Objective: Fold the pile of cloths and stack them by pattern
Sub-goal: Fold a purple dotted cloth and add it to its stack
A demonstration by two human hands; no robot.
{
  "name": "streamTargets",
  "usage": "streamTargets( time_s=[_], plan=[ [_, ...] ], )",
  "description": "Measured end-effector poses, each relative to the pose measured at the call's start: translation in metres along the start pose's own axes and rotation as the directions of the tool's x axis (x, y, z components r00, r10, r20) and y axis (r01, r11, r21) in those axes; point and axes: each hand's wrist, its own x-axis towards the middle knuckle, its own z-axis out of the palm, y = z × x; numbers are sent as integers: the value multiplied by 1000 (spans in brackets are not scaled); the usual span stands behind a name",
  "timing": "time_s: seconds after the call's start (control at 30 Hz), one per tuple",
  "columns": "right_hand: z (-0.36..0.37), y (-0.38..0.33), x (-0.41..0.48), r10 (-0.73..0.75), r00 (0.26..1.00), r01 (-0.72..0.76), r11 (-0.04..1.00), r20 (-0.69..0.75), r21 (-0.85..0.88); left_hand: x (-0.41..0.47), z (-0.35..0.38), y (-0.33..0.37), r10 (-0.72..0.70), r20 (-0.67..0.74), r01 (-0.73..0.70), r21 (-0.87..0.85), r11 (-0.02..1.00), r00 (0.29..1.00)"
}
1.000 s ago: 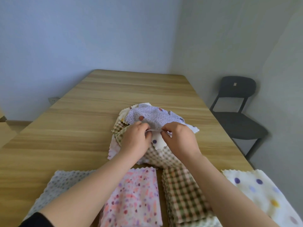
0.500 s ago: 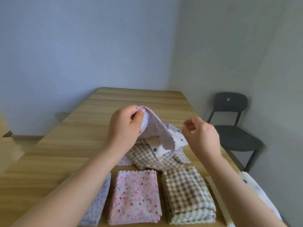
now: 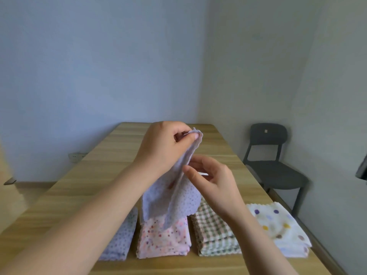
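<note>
Above a wooden table (image 3: 95, 175), head view: the left hand (image 3: 164, 147) pinches the top corner of a lavender dotted cloth (image 3: 174, 197), held high so it hangs free and straightens. Just below that pinch, the right hand (image 3: 214, 181) has thumb and fingers parted either side of the hanging edge, probably to find the next corner. Beneath the held cloth lie four folded stacks, sorted by pattern: lavender dotted stack (image 3: 121, 241), pink floral stack (image 3: 164, 239), green checked stack (image 3: 216, 235), white polka-dot stack (image 3: 278, 227)

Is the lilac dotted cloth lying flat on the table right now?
No, the left hand pinches the lilac dotted cloth by a corner, holding it up in the air.
</note>
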Motion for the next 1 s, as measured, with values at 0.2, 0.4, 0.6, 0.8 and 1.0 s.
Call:
streamTargets(
  time_s=[0.2,0.4,0.6,0.8,1.0],
  plan=[
    [-11,-15,-6,-27,995,16,993,-91,-116,4,-8,18,50,-19,-50,-3,999,999],
    [-31,4,-11,-3,986,-53,941,-164,-335,1,-17,10,30,-119,-27,31,999,992],
    [-56,4,-21,71,956,-182,903,-284,-388,-13,-16,-19,-103,-178,119,80,990,979],
    [-66,-16,-23,121,950,-185,961,-287,-208,-31,-10,-27,-225,-193,227,-12,974,955],
    [-54,-46,-21,175,982,-151,957,-78,247,-43,-4,-11,-350,-167,306,-243,921,922]
  ],
)
